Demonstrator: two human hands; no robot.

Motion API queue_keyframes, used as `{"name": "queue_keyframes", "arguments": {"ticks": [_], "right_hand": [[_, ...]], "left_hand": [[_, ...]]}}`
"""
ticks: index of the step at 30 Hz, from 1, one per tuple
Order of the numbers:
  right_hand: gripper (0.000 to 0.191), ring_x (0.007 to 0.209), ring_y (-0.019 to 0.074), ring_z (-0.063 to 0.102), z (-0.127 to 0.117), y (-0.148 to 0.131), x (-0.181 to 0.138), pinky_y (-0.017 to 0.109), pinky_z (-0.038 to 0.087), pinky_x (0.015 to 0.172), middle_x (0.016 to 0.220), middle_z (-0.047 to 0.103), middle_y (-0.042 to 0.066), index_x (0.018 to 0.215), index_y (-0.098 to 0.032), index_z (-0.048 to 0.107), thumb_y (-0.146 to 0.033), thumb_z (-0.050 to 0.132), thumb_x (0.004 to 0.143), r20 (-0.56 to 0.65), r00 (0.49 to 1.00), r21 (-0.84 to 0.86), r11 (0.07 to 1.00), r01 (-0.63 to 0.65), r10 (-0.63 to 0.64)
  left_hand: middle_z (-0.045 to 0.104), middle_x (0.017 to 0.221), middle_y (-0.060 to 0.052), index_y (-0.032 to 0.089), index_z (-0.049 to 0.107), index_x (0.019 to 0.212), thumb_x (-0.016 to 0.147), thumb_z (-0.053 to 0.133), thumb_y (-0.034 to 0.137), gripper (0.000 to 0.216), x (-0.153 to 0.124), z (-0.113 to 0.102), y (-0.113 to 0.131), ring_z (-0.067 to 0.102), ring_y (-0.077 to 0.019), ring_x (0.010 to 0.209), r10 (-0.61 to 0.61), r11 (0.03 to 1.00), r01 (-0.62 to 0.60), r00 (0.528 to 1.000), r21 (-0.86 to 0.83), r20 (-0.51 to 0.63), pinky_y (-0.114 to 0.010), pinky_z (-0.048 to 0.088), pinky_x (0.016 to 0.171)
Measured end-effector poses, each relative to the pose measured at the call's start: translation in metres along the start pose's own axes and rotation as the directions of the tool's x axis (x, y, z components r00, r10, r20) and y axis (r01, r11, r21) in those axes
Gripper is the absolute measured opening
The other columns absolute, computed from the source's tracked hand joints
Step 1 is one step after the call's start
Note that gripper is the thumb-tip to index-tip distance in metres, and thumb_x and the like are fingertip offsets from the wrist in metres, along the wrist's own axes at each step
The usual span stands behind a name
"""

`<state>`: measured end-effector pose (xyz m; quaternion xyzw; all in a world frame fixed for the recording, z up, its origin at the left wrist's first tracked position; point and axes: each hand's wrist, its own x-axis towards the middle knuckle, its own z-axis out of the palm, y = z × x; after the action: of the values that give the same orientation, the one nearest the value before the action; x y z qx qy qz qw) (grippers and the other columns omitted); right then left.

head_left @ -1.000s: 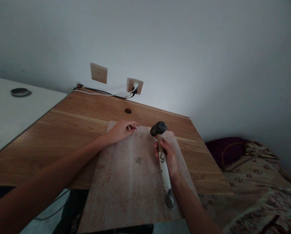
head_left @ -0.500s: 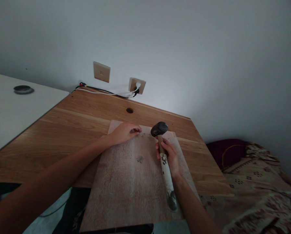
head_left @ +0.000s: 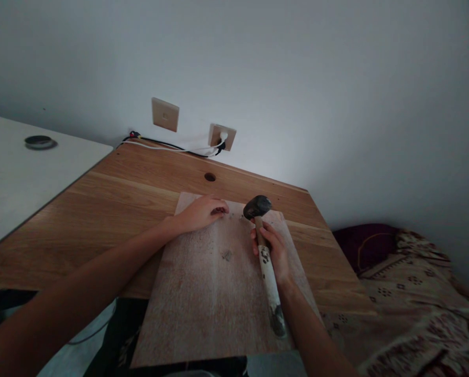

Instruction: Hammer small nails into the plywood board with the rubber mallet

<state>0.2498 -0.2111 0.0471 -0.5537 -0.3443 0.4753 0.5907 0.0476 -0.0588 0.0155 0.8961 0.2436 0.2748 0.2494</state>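
A hammer (head_left: 270, 290) with a dark head and a worn, white-coated wooden handle is in my right hand (head_left: 275, 248), gripped just below the head. It lies slantwise over a flat wooden board (head_left: 203, 303), head toward the wall. My left hand (head_left: 203, 212) rests at the board's far left part, its fingers curled together. Whatever those fingers may hold is hidden or too small to make out. Between the two hands, a few small dark specks (head_left: 241, 217) show on the board. A dark knot (head_left: 227, 255) marks its middle.
The board lies on a wooden desk (head_left: 112, 199) with a round cable hole (head_left: 210, 177). Cables (head_left: 167, 146) run along the wall to a socket (head_left: 228, 139). A white table (head_left: 30, 178) adjoins on the left. Patterned bedding (head_left: 407, 298) is at the right.
My left fingers have curled slightly at the same spot. The hammer and my right hand have hardly moved.
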Motion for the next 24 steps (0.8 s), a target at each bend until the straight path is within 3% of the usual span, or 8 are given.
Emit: {"name": "queue_keyframes", "arguments": {"ticks": [10, 18, 24], "right_hand": [[0.035, 0.043, 0.0107, 0.051, -0.001, -0.005, 0.001, 0.022, 0.035, 0.040, 0.058, 0.056, -0.006, 0.082, -0.023, 0.059, -0.048, 0.082, 0.075, 0.023, 1.000, -0.068, 0.998, 0.010, -0.009], [0.039, 0.042, 0.0099, 0.049, 0.017, -0.017, 0.027, 0.022, 0.036, 0.039, 0.056, 0.053, -0.007, 0.079, -0.022, 0.061, -0.051, 0.085, 0.071, 0.191, 0.976, 0.043, 0.993, -0.114, 0.103], [0.041, 0.036, 0.0096, 0.044, 0.030, -0.014, 0.031, 0.022, 0.031, 0.032, 0.055, 0.054, -0.007, 0.080, -0.024, 0.057, -0.054, 0.083, 0.070, 0.270, 0.952, 0.002, 0.988, -0.153, 0.146]], "left_hand": [[0.078, 0.101, -0.005, 0.021, 0.075, 0.099, 0.091, 0.065, 0.016, 0.014, 0.000, 0.003, -0.002, 0.072, -0.0223, 0.097, 0.003, 1.000, -0.004, 1.000, -0.025, -0.006, -0.035, 0.052, 0.090], [0.078, 0.096, -0.006, 0.018, 0.071, 0.109, 0.088, 0.067, 0.014, 0.022, -0.001, 0.003, 0.003, 0.073, -0.0205, 0.087, -0.073, 0.993, 0.071, 0.997, -0.097, -0.018, -0.034, 0.054, 0.084], [0.076, 0.094, -0.005, 0.018, 0.069, 0.113, 0.084, 0.066, 0.010, 0.030, 0.000, 0.005, 0.001, 0.072, -0.0213, 0.088, -0.085, 0.995, 0.082, 0.996, -0.062, -0.033, -0.034, 0.054, 0.084]]}}
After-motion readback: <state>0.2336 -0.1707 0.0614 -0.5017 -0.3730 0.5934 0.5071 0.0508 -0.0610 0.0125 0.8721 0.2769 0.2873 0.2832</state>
